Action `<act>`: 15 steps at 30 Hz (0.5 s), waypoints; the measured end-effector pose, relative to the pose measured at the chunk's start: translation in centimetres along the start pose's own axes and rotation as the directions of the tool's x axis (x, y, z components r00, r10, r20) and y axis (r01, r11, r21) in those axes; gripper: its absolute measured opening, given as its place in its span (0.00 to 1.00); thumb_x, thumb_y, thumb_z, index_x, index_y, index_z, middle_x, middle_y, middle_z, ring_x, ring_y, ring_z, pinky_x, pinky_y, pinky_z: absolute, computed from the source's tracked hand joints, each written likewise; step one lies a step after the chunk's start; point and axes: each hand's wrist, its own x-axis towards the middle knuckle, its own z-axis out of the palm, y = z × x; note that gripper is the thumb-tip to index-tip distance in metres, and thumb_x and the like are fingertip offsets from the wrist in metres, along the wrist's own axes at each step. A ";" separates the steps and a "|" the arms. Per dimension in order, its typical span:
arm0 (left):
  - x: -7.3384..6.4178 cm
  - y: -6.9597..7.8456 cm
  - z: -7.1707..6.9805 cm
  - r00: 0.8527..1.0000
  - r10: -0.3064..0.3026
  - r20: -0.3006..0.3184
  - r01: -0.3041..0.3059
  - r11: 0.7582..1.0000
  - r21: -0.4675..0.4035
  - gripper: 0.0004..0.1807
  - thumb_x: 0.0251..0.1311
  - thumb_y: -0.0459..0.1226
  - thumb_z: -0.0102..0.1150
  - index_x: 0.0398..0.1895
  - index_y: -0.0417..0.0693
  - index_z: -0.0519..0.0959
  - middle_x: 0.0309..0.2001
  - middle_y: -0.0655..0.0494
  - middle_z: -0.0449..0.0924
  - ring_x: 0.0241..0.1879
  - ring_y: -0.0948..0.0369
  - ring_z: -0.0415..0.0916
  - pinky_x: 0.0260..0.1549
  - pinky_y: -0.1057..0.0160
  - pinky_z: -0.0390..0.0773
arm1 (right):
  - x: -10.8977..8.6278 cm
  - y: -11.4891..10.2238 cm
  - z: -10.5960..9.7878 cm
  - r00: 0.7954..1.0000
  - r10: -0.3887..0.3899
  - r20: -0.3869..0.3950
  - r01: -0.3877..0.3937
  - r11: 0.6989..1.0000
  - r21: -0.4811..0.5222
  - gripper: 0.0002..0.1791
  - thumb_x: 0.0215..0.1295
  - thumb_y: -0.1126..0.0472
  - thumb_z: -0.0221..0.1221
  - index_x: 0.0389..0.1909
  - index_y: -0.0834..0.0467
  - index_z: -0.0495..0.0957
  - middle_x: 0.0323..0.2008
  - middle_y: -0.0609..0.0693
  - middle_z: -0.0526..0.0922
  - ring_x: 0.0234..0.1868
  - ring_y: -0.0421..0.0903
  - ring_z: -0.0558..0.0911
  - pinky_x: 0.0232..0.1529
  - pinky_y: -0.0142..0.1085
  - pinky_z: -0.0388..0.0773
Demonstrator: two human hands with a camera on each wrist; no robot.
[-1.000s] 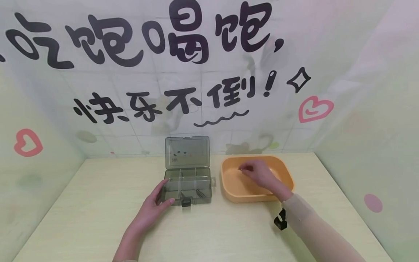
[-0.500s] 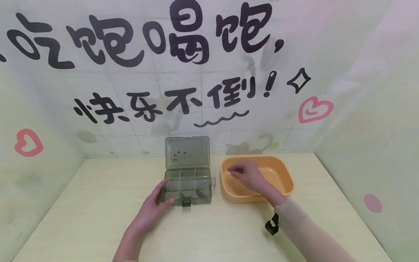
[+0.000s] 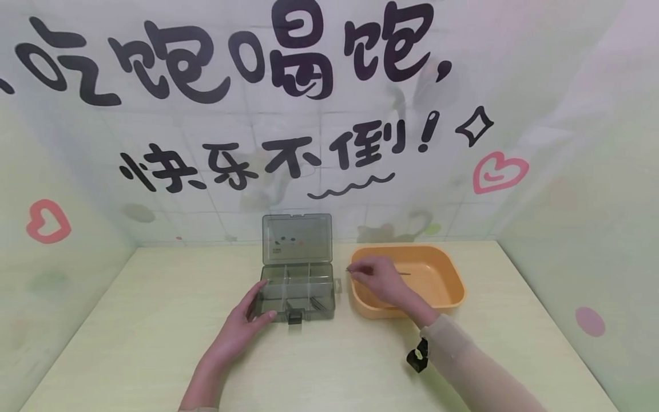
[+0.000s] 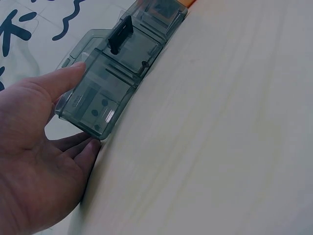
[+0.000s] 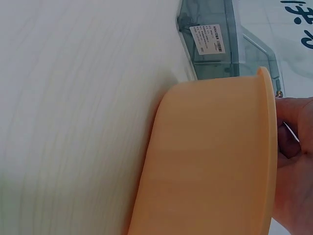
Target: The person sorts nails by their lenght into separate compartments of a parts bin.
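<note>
A grey see-through compartment box (image 3: 296, 293) stands on the table with its lid (image 3: 297, 238) raised at the back. My left hand (image 3: 238, 332) holds its left end, thumb at the front and index finger along the side. In the left wrist view, the thumb rests against the box (image 4: 98, 93). Several thin dark metal pieces (image 3: 317, 303) lie in the front right compartment. My right hand (image 3: 383, 280) is over the left rim of an orange tray (image 3: 445, 286), pinching a small metallic piece (image 5: 279, 94). Most of it is hidden by the fingertips, so I cannot tell its kind.
A thin rod-like piece (image 3: 405, 273) shows beside my right hand, over the tray. A black clip-like object (image 3: 418, 356) hangs at the right sleeve. Behind the pale wooden table (image 3: 329, 366) stands a printed wall (image 3: 226, 212). The box's side latch (image 3: 337, 285) points toward the tray.
My right hand has moved left across the tray to its left rim, keeping the small piece pinched. The left hand stays on the box. The thin rod-like piece has come into view.
</note>
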 end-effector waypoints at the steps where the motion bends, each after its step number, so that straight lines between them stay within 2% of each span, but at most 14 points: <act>1: 0.0 0.0 0.0 1.000 0.002 0.000 -0.002 1.000 0.001 0.43 0.72 0.43 0.62 0.83 0.53 0.50 0.81 0.36 0.37 0.79 0.39 0.39 0.77 0.48 0.49 | 0.1 -0.1 0.1 1.000 0.009 0.000 -0.009 1.000 0.000 0.09 0.67 0.71 0.64 0.46 0.65 0.87 0.42 0.56 0.89 0.43 0.51 0.86 0.48 0.39 0.87; 15: 0.1 -0.1 0.0 1.000 0.002 0.003 -0.002 1.000 0.004 0.43 0.73 0.42 0.61 0.83 0.53 0.50 0.82 0.36 0.37 0.79 0.39 0.39 0.76 0.48 0.50 | 1.4 -1.4 1.4 0.999 0.036 -0.001 -0.036 0.999 0.001 0.09 0.67 0.71 0.65 0.46 0.64 0.87 0.42 0.55 0.88 0.44 0.49 0.86 0.47 0.37 0.87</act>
